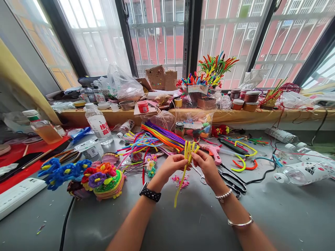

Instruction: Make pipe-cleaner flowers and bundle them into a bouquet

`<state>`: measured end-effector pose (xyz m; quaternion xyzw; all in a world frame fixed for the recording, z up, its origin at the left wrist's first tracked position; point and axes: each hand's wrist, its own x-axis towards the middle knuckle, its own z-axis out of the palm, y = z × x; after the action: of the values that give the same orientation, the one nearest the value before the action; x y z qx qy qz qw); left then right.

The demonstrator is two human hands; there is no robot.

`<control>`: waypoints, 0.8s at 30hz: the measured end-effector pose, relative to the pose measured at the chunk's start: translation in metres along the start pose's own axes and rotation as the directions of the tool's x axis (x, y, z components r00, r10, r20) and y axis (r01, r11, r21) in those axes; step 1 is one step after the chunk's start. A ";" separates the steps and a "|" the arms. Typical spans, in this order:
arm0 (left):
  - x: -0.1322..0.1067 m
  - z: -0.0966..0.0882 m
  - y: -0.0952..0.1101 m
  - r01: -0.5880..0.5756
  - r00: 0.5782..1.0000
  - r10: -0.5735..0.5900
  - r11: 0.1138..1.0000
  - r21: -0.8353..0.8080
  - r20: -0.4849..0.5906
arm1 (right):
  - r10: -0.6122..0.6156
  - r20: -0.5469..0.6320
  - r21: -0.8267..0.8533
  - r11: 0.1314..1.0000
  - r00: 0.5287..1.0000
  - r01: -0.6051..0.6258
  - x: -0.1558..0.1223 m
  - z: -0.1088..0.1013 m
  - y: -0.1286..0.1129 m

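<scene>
Both my hands meet over the grey table, pinching a bundle of yellow pipe cleaners (187,150). My left hand (171,166), with a black watch on the wrist, grips the bundle from the left. My right hand (206,165), wearing a pearl bracelet and a bangle, pinches it from the right. Looped ends stick up above my fingers and one long yellow tail (180,188) hangs down toward the table. Small pink scraps (180,181) lie under my hands.
A pile of coloured pipe cleaners (159,137) lies just behind. Finished pipe-cleaner flowers (101,176) sit at left beside a water bottle (98,123). A pink glue gun (214,152), black scissors (232,181) and fallen bottles (300,172) are at right. The windowsill holds jars and a cup of pipe cleaners (209,75).
</scene>
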<state>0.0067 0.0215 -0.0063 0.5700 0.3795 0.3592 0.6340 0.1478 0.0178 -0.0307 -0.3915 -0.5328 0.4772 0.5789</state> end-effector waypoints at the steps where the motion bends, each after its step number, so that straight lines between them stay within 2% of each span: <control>1: 0.000 0.001 0.000 -0.003 1.000 0.003 1.000 0.003 -0.016 | -0.002 -0.006 -0.007 1.000 1.000 0.002 0.000 0.000 0.000; 6: 0.000 0.002 0.000 -0.034 0.997 0.036 0.999 0.025 -0.068 | -0.027 -0.001 -0.045 0.999 1.000 0.027 0.001 0.001 0.000; 13: 0.001 0.001 0.000 -0.048 0.998 0.049 0.999 0.015 -0.033 | -0.026 -0.036 -0.126 0.992 0.999 0.021 0.001 -0.001 0.003; 18: 0.001 0.000 -0.002 -0.043 0.999 0.043 0.999 -0.002 0.000 | -0.017 -0.065 -0.116 0.993 0.998 0.009 0.001 -0.001 0.002; 24: 0.002 -0.002 -0.007 0.024 1.000 -0.022 0.997 -0.079 0.021 | 0.021 0.010 -0.106 0.994 1.000 -0.020 0.000 0.000 0.000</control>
<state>0.0056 0.0237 -0.0134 0.5435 0.3651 0.3611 0.6640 0.1480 0.0178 -0.0311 -0.4246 -0.5563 0.4563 0.5495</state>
